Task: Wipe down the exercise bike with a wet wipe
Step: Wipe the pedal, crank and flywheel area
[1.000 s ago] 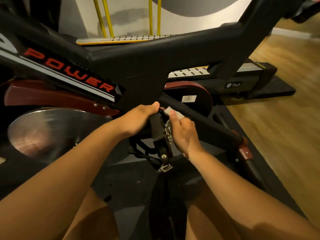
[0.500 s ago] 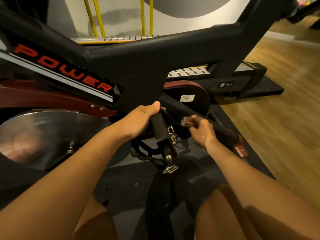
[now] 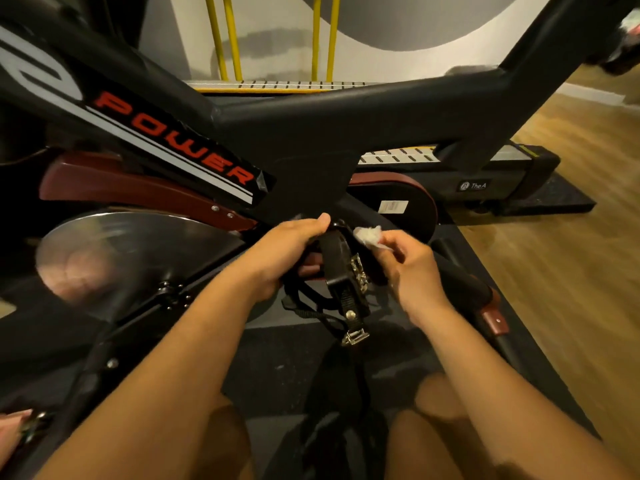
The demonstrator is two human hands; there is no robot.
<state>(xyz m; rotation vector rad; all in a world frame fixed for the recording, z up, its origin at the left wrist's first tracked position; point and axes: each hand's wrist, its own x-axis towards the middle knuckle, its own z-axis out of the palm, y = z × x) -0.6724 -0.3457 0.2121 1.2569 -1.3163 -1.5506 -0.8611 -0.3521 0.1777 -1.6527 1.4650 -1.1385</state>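
Observation:
The black exercise bike (image 3: 311, 140) with red "POWER" lettering fills the view, its steel flywheel (image 3: 114, 258) at the left. Its black pedal (image 3: 341, 268) with a strap and metal buckle hangs at the centre. My left hand (image 3: 287, 247) grips the pedal's top from the left, thumb on top. My right hand (image 3: 410, 261) pinches a crumpled white wet wipe (image 3: 369, 234) just right of the pedal, against the black crank arm (image 3: 460, 282). My bare knees show at the bottom.
The bike stands on a black rubber mat (image 3: 311, 368). A wooden floor (image 3: 571, 265) lies to the right. Behind the frame sits a black and yellow machine base (image 3: 485, 171) with yellow posts against a grey wall.
My right hand slid down the crank arm and came back up beside the pedal, and the wipe now sticks out from its fingertips. My left hand kept its grip on the pedal.

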